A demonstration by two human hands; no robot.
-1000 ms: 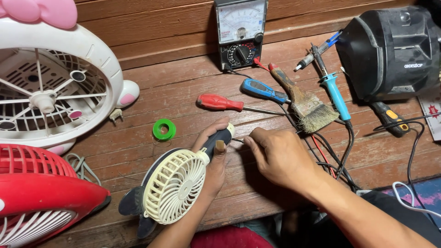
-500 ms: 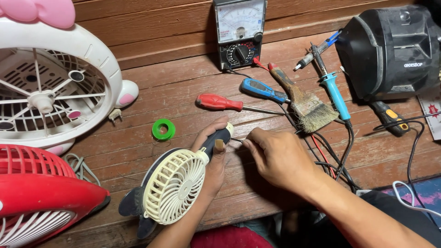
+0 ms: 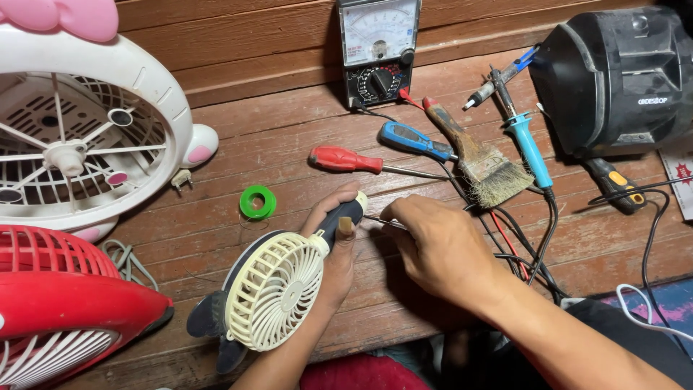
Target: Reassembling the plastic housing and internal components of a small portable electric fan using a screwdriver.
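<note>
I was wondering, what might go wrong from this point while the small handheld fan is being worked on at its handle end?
The thin metal tool in the right hand could slip off the handheld fan, which the left hand holds unsupported, and jab that thumb. The tangle of cables beside the right wrist might snag and drag the soldering iron or the brush.

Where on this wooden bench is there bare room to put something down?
Bare boards lie between the white fan housing, the multimeter and the red screwdriver. A smaller patch runs below the green spool, beside the handheld fan. Right of the right hand, tools and cables crowd it.
</note>
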